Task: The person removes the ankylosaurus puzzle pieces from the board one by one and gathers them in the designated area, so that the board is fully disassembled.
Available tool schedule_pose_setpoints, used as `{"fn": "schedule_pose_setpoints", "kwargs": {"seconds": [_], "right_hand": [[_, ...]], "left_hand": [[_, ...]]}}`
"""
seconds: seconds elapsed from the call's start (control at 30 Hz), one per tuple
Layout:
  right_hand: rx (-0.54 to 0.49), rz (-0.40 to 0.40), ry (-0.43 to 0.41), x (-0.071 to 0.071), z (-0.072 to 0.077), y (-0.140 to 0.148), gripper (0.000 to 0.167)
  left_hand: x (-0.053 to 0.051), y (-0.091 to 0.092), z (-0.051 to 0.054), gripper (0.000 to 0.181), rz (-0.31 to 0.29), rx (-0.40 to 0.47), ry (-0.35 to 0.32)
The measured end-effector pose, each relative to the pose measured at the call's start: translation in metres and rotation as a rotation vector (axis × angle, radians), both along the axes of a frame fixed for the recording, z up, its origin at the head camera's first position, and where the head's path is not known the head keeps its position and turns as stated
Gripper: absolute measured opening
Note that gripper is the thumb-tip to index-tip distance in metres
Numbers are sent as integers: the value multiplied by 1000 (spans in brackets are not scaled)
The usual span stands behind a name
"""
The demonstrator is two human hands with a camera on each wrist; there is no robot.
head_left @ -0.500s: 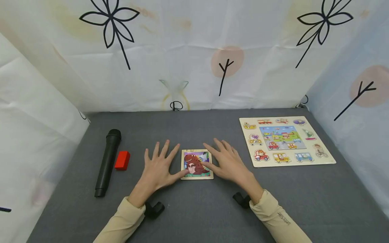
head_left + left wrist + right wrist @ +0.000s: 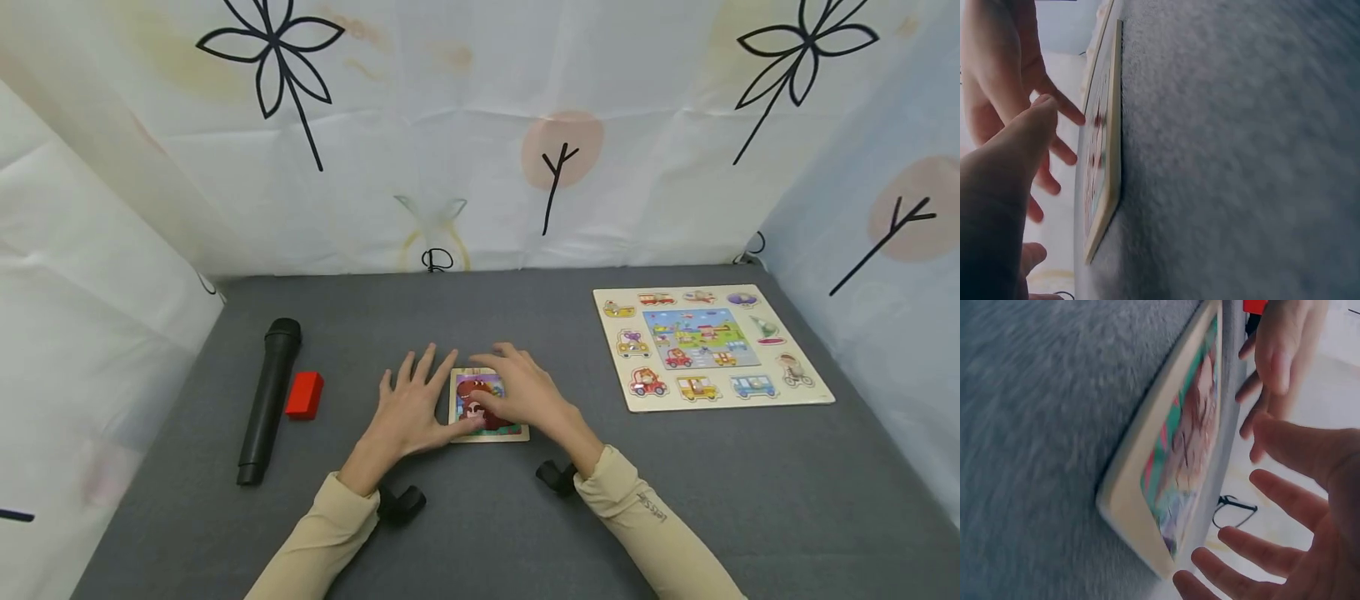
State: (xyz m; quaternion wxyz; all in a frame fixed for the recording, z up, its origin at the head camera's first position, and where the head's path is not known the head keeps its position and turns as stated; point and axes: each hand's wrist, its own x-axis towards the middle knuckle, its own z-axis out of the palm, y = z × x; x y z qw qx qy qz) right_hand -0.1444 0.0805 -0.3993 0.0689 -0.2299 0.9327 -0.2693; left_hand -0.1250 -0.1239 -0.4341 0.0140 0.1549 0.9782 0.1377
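A small square wooden picture puzzle (image 2: 489, 437) with a red dinosaur lies flat on the grey table. Over its left side spreads my left hand (image 2: 411, 417), fingers straight and apart, thumb reaching across the picture. My right hand (image 2: 531, 395) hovers above the upper right part, its fingers loosely bent and hiding some of the dinosaur. Both wrist views show a gap between the hands and the puzzle; its pale frame (image 2: 1113, 156) stays on the cloth. In the right wrist view the picture (image 2: 1191, 437) is seen from low at one corner, and neither hand grips anything.
To the left lie a black microphone (image 2: 270, 400) and a red block (image 2: 304, 395) beside it. A larger wooden puzzle board (image 2: 701, 346) with vehicle pieces lies at the back right. White printed cloth walls (image 2: 465, 150) enclose the table behind and at the sides.
My right hand has moved left over the puzzle, covering more of it. The left hand has shifted slightly right. The puzzle has stayed in place on the table.
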Motion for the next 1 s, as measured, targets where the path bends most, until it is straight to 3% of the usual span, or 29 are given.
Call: {"fn": "schedule_pose_setpoints", "kwargs": {"seconds": [0.23,0.43,0.8,1.0], "right_hand": [[-39,-75,-69,-4,0,-15,39],[-78,-77,-97,-10,-4,-23,25],[-19,-69,-39,-15,-11,-29,24],[3,-97,-117,-14,-7,-32,27]], "left_hand": [[-3,5,3,114,-31,-21,-61],[-5,3,4,113,-60,-54,-85],[-8,-2,7,120,-81,-72,-174],[-8,-2,8,120,-72,-49,-199]]}}
